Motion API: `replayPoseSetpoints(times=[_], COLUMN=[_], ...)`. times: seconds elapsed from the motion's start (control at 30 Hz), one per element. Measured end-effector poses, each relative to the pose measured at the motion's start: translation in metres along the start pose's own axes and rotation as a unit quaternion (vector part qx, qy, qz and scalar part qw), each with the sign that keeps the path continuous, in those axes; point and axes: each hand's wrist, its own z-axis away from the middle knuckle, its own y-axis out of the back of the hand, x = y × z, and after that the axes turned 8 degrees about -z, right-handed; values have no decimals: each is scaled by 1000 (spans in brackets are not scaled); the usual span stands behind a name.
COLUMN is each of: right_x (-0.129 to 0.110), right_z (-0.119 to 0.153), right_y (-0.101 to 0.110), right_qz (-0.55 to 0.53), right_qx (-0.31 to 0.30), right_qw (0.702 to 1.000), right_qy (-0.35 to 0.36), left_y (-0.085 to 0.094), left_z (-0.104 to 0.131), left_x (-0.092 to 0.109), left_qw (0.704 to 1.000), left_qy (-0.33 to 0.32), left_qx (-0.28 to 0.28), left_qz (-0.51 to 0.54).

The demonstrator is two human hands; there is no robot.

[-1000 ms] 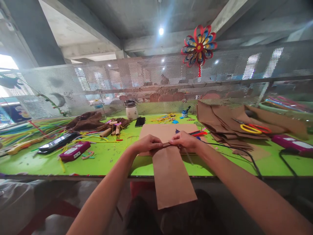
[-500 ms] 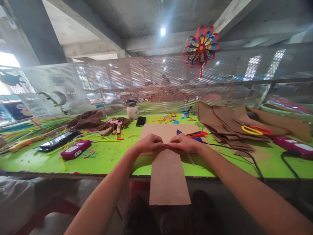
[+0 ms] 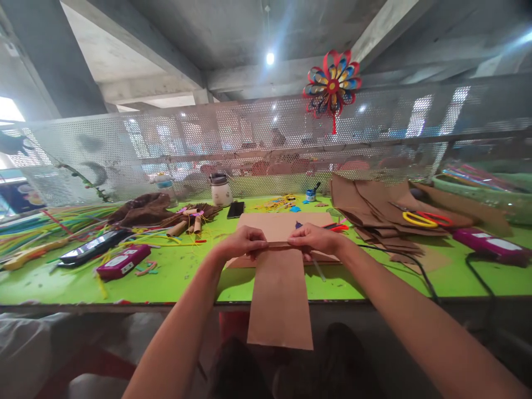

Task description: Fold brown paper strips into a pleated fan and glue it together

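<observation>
A strip of brown kraft paper (image 3: 281, 299) hangs down over the table's front edge. My left hand (image 3: 246, 241) is closed on its upper left corner. At the upper right corner, my right hand (image 3: 312, 239) pinches it too. The paper's top edge, stretched between the hands, looks folded over. Behind and beneath it, a wider sheet of brown card (image 3: 266, 223) lies on the green table (image 3: 174, 280). Just past my right hand the tip of a dark blue tool, possibly a glue gun, shows; the hand hides most of it.
A stack of brown paper (image 3: 374, 213) with yellow- and red-handled scissors (image 3: 424, 220) lies right. Purple power strips, one (image 3: 123, 262) at left and another (image 3: 490, 246) at right, flank me. A phone (image 3: 236, 209), a jar (image 3: 220, 191) and a perforated screen (image 3: 249, 144) stand behind.
My hands have moved apart along the paper's top edge, from nearly touching at its middle to its two corners. The view has shifted slightly.
</observation>
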Motion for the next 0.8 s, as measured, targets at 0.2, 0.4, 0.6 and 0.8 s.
replayPoseSetpoints(times=[0.2, 0.4, 0.6, 0.8], right_x=[-6, -21, -20, -15], right_z=[2, 6, 7, 2], right_y=[0, -28, -34, -34], right_qz=[-152, -87, -93, -84], right_qx=[89, 16, 6, 78], right_qw=[980, 985, 979, 977], right_qy=[88, 148, 183, 178], left_y=[3, -18, -31, -31], left_z=[5, -1, -7, -10], left_x=[2, 2, 1, -5], left_qw=[991, 972, 951, 983], left_qy=[-19, -14, -2, -10], left_qx=[16, -38, -124, -110], left_qz=[135, 232, 282, 148])
